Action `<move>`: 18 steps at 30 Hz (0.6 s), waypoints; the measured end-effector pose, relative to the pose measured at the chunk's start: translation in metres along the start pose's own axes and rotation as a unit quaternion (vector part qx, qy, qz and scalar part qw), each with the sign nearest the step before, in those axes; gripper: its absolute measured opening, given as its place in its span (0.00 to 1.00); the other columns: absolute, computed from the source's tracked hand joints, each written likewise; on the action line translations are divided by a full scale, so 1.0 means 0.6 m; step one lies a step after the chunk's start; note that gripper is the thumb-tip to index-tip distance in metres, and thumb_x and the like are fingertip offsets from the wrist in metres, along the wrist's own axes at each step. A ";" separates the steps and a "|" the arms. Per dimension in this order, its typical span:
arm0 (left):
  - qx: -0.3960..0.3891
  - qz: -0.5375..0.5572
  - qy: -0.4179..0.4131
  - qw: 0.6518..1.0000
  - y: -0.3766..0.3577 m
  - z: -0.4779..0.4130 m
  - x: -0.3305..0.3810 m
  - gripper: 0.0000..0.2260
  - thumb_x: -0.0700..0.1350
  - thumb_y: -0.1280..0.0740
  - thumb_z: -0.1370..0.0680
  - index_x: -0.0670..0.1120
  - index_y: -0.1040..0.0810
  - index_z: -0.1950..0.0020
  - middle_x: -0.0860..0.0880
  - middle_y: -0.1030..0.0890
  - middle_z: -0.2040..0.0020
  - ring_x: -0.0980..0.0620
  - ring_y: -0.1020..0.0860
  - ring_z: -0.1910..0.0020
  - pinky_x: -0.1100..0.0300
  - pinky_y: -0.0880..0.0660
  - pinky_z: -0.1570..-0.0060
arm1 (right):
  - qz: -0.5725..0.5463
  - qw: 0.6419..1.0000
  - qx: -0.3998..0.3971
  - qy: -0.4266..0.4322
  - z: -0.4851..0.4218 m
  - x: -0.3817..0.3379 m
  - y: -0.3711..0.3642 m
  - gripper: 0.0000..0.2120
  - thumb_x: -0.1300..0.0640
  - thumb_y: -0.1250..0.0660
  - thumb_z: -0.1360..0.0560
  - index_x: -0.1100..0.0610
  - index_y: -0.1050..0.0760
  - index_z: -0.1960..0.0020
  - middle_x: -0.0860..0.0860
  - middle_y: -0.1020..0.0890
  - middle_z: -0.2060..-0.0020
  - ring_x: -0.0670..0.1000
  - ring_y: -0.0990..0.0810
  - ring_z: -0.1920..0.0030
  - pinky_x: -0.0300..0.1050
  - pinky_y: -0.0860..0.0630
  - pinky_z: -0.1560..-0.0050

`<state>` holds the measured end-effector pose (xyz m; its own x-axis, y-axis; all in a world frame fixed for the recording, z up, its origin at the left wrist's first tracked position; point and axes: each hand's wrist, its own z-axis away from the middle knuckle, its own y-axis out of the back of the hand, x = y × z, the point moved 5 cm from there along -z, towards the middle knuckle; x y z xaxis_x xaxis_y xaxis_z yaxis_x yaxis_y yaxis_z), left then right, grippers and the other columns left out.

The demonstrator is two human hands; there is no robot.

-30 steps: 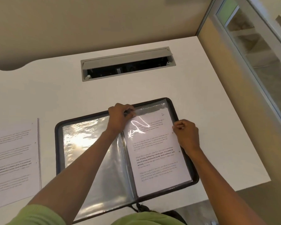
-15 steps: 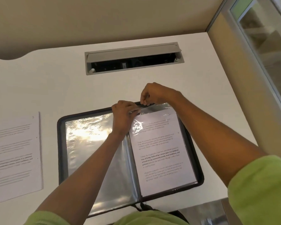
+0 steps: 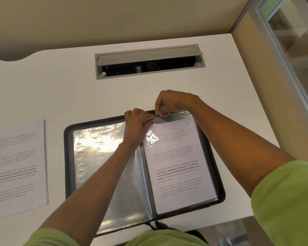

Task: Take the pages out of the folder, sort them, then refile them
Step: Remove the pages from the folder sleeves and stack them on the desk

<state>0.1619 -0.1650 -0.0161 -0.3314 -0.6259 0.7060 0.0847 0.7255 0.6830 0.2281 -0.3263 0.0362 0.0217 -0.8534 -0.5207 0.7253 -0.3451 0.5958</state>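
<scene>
Clear plastic sleeve, and we are pinching its top edge with both hands.
We are curling the left hand onto the sleeve's top left corner and nipping the rim with the right hand just beyond it. The printed page is sitting inside that sleeve, in the right half of the open black folder, directly below our hands. Loose pages are lying on the worktop, well to the left.

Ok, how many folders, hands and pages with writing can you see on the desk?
Folder: 1
Hands: 2 (left hand, right hand)
Pages with writing: 2 (page in the sleeve, page on the left, maybe more beneath it)
Total: 5
</scene>
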 end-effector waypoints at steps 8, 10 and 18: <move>0.004 0.027 0.007 1.000 0.005 0.009 0.007 0.05 0.45 0.29 0.18 0.53 0.13 0.45 0.59 0.16 0.51 0.55 0.25 0.45 0.51 0.38 0.40 | 0.068 0.993 -0.069 -0.061 0.002 0.012 -0.024 0.11 0.66 0.33 0.22 0.57 0.15 0.46 0.54 0.13 0.56 0.51 0.13 0.59 0.44 0.16 0.54; 0.003 0.022 0.004 1.000 0.004 0.012 0.008 0.06 0.47 0.30 0.18 0.52 0.14 0.45 0.58 0.16 0.51 0.54 0.24 0.45 0.51 0.38 0.40 | 0.101 0.989 -0.080 -0.068 0.001 0.015 -0.028 0.09 0.65 0.32 0.23 0.57 0.15 0.48 0.54 0.13 0.56 0.52 0.14 0.59 0.42 0.19 0.58; 0.084 -0.025 0.037 0.995 0.002 0.073 0.041 0.15 0.40 0.32 0.18 0.46 0.20 0.31 0.48 0.22 0.28 0.47 0.27 0.28 0.49 0.34 0.28 | 0.211 0.972 -0.092 -0.050 0.002 0.006 -0.054 0.06 0.57 0.25 0.25 0.58 0.17 0.51 0.50 0.18 0.60 0.51 0.24 0.58 0.44 0.29 0.58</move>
<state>0.1125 -0.1670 -0.0062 -0.2600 -0.6780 0.6875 -0.0904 0.7260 0.6817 0.2039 -0.3190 0.0160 0.2838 -0.9407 -0.1860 0.7776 0.1122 0.6187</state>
